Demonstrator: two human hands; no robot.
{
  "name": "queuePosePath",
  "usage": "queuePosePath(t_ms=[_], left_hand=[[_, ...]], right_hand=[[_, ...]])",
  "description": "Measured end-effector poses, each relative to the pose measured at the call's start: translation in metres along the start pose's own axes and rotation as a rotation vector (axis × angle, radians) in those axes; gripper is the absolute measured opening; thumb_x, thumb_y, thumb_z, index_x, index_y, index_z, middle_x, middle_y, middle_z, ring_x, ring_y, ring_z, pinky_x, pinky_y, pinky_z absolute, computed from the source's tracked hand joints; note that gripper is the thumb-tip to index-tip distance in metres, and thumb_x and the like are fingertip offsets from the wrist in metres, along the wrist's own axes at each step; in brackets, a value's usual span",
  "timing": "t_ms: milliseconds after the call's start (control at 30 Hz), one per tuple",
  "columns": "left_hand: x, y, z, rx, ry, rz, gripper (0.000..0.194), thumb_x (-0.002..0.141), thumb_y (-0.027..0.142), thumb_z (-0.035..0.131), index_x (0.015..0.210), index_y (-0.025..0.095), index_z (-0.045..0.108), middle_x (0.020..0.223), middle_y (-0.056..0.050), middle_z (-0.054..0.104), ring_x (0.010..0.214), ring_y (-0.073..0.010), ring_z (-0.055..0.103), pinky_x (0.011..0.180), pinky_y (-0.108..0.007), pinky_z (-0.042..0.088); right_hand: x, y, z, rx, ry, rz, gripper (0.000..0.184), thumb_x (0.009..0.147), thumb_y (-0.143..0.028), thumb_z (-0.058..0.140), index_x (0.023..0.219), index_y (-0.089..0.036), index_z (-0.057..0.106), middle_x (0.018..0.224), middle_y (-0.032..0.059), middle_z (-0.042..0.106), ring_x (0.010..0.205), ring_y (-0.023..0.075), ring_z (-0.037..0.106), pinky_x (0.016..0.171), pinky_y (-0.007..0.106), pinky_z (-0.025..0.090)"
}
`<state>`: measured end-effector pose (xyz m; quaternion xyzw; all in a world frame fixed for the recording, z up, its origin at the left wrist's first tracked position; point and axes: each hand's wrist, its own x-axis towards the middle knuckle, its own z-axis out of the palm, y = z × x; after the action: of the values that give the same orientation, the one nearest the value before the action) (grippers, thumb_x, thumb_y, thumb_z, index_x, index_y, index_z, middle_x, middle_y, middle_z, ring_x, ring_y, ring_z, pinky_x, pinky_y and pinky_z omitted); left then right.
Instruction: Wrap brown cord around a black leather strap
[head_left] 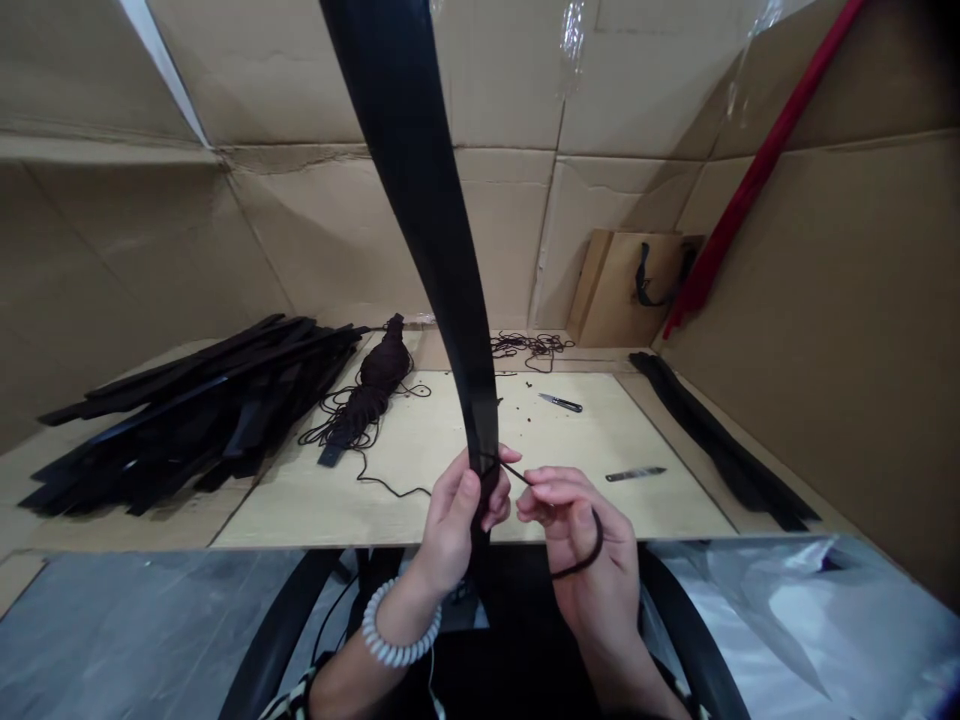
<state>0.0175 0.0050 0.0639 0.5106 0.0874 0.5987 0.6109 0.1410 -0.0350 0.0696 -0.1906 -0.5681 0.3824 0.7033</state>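
My left hand [454, 520] grips a long black strap [420, 200] low down, and the strap rises past the top of the view. My right hand [577, 540] pinches a thin dark cord [514, 470] close to the strap, and a loop of the same cord [592, 550] curves below my fingers. Where the cord meets the strap, my left fingers hide most of the join. A small folding knife [560, 402] lies on the pale wooden board [600, 440] beyond my hands, and a flat steel blade [635, 474] lies nearer my right hand.
A heap of black straps [187, 420] lies on the left beside a dark cord bundle [371, 385]. Loose cord [529, 348] lies behind the board, and more black straps [720, 440] lie to the right. Cardboard walls [337, 230] surround the bench, with a red rod [750, 180] leaning at right.
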Motion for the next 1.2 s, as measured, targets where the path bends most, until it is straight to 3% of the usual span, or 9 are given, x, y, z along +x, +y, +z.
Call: queuePosePath(t_ms=[200,433,567,667,733,833,933,1033,1200], left_hand=[[0.004,0.009,-0.006,-0.32,-0.027,-0.314,0.055,0.094,0.06,0.048,0.099,0.012,0.074,0.059,0.003,0.036,0.045,-0.0044,0.027,0.049,-0.018,0.03],[0.003,0.017,-0.013,-0.322,0.01,-0.385,0.048,0.092,0.055,0.052,0.096,0.012,0.073,0.058,0.003,0.035,0.045,-0.0043,0.024,0.047,-0.017,0.028],[0.005,0.026,-0.023,0.029,0.01,-0.282,0.048,0.089,0.055,0.059,0.098,0.009,0.07,0.058,0.001,0.041,0.048,-0.0069,0.032,0.048,-0.02,0.027],[0.008,0.039,-0.028,0.437,0.017,-0.163,0.043,0.086,0.052,0.066,0.095,0.01,0.069,0.065,-0.002,0.052,0.055,-0.0096,0.043,0.049,-0.021,0.031],[0.011,0.049,-0.031,0.711,-0.001,-0.091,0.035,0.087,0.047,0.067,0.096,0.012,0.068,0.077,-0.005,0.062,0.065,-0.0121,0.053,0.057,-0.022,0.041],[0.015,0.065,-0.036,1.079,-0.031,0.035,0.028,0.091,0.041,0.063,0.099,0.015,0.065,0.091,-0.006,0.067,0.081,-0.0156,0.061,0.073,-0.025,0.046],[0.017,0.079,-0.044,1.389,0.001,0.104,0.028,0.095,0.043,0.055,0.101,0.016,0.06,0.086,-0.003,0.065,0.074,-0.015,0.06,0.067,-0.025,0.045],[0.017,0.089,-0.051,1.609,-0.034,0.098,0.033,0.098,0.048,0.047,0.103,0.017,0.056,0.086,-0.004,0.067,0.074,-0.0175,0.064,0.066,-0.027,0.046],[0.012,0.107,-0.069,1.989,-0.171,0.164,0.039,0.102,0.048,0.039,0.112,0.015,0.058,0.105,-0.01,0.071,0.079,-0.0231,0.07,0.064,-0.031,0.048]], right_hand=[[0.005,0.002,-0.004,0.104,0.043,0.054,0.034,0.105,-0.024,0.042,0.092,-0.019,0.073,0.098,0.0055,0.059,0.096,0.0062,0.064,0.085,0.015,0.057],[-0.002,0.007,-0.009,0.051,0.033,0.097,0.033,0.102,-0.027,0.048,0.086,-0.012,0.072,0.097,0.0084,0.059,0.093,0.0078,0.063,0.087,0.018,0.058],[-0.001,0.003,-0.016,0.155,0.001,0.343,0.03,0.099,-0.038,0.055,0.096,-0.015,0.074,0.119,0.0087,0.052,0.098,0.0133,0.066,0.079,0.022,0.061],[0.002,-0.002,-0.027,0.315,-0.188,0.671,0.033,0.098,-0.046,0.055,0.111,-0.02,0.069,0.113,0.0071,0.054,0.067,0.0066,0.064,0.06,0.017,0.057],[0.004,-0.005,-0.034,0.402,-0.266,0.801,0.036,0.098,-0.047,0.055,0.121,-0.021,0.064,0.089,0.0021,0.054,0.041,-0.0031,0.043,0.045,0.01,0.043],[0.005,-0.008,-0.046,0.385,-0.209,0.857,0.045,0.095,-0.046,0.06,0.129,-0.018,0.059,0.065,-0.005,0.032,0.041,-0.0063,0.017,0.041,0.006,0.024],[0.005,-0.011,-0.058,0.19,-0.236,0.865,0.053,0.094,-0.055,0.058,0.121,-0.009,0.063,0.061,-0.0044,0.022,0.049,-0.0031,0.019,0.046,0.007,0.023],[0.008,-0.02,-0.067,-0.228,-0.376,0.788,0.051,0.097,-0.056,0.054,0.109,-0.009,0.069,0.063,0.0004,0.039,0.055,-0.0008,0.031,0.051,0.008,0.027],[0.02,-0.05,-0.073,-0.872,-0.466,0.193,0.033,0.104,-0.037,0.046,0.101,-0.018,0.073,0.103,0.003,0.066,0.087,0.0051,0.064,0.076,0.009,0.051]])
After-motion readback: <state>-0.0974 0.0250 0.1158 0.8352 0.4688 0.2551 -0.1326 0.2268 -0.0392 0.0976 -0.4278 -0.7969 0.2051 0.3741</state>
